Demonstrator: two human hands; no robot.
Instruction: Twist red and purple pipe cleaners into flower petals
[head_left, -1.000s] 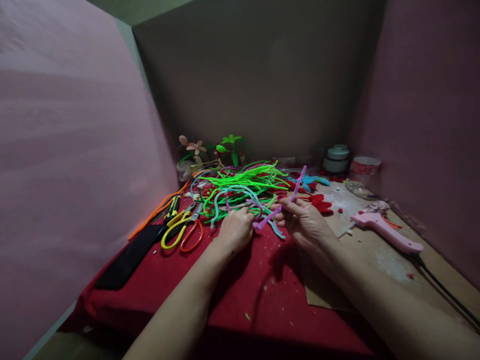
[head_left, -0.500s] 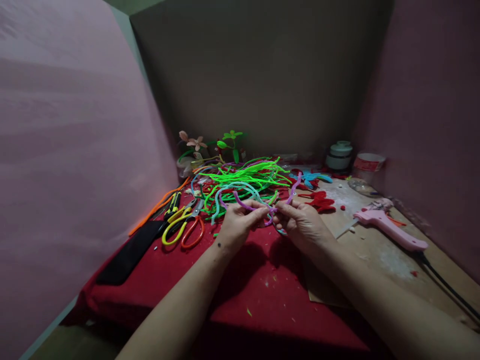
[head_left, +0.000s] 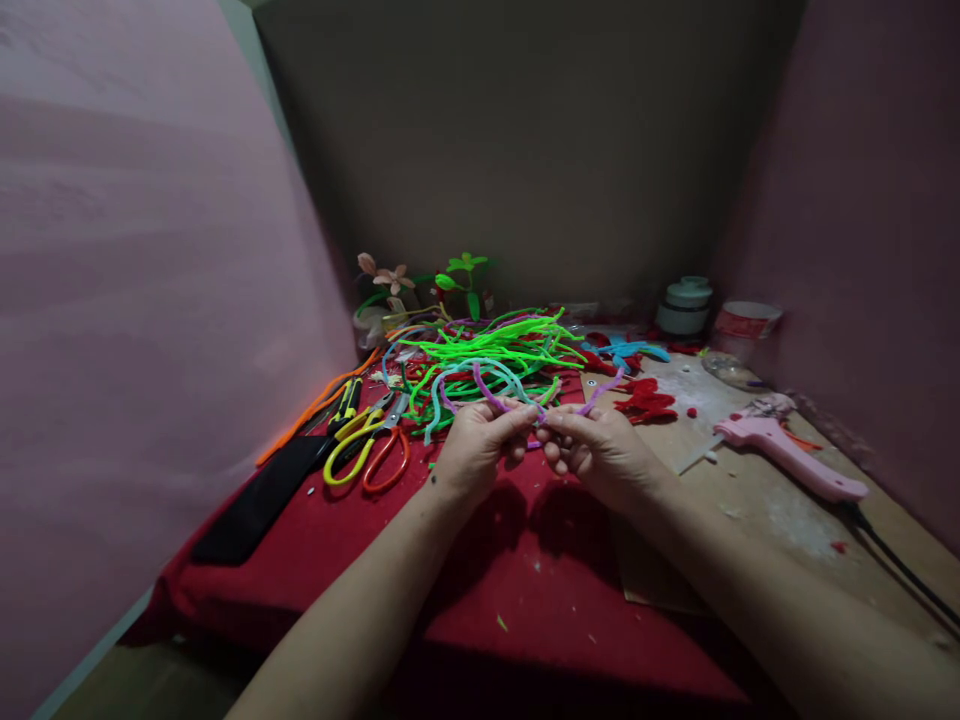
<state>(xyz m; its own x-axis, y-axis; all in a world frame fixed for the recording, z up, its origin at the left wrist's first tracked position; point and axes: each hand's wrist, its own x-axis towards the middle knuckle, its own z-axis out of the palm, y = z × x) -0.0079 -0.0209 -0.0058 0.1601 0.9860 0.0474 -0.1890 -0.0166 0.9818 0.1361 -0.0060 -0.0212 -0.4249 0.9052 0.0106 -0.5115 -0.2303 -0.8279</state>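
Observation:
Between my two hands is a purple pipe cleaner (head_left: 604, 391), one end rising to the right and another part curving up on the left. My left hand (head_left: 484, 437) pinches it with thumb and forefinger. Close beside, my right hand (head_left: 596, 440) pinches it too, the fingertips of both hands almost meeting. The part between the fingertips is mostly hidden. Just behind the hands lies a heap of bright green pipe cleaners (head_left: 495, 345). A light-blue pipe cleaner (head_left: 435, 405) arches in front of that heap.
Scissors (head_left: 386, 462) with yellow and red handles and a black flat object (head_left: 259, 505) lie left on the red cloth (head_left: 337, 590). To the right, a pink glue gun (head_left: 787, 460) rests on a board. Pipe-cleaner flowers (head_left: 466, 275), a jar (head_left: 684, 305) and a tub (head_left: 746, 325) stand behind.
The purple pipe cleaner's right end has tilted further to the right. Both hands stay pinched on it with slightly shifted fingers. The view has moved a little.

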